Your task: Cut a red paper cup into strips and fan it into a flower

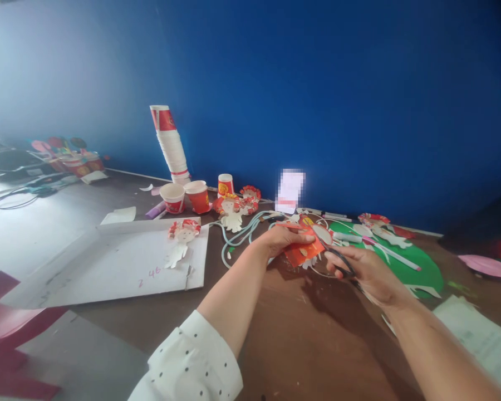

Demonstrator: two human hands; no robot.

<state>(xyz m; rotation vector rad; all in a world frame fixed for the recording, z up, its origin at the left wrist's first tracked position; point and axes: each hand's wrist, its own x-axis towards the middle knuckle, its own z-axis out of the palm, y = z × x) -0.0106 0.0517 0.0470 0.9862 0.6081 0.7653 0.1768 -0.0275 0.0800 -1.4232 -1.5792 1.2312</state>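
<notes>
My left hand (281, 238) pinches a piece of orange-red paper (304, 252) with gold print, held above the brown table. In my right hand (365, 270) is a pair of black-handled scissors (341, 260), whose blades reach the paper's right edge. How far the blades stand apart is too small to tell. Behind the paper lie a coiled pale-blue cable (241, 236), paper scraps and a green sheet (421, 267). A pink-and-white marker (394, 255) rests on that sheet.
At the back stand a tall leaning stack of paper cups (172, 146) and several red cups (197, 196). Paper-doll cutouts (184, 234) lie about, one on a white board (121, 262) at left. A lit phone (290, 192) leans on the blue wall. Printed paper (476, 334) lies right.
</notes>
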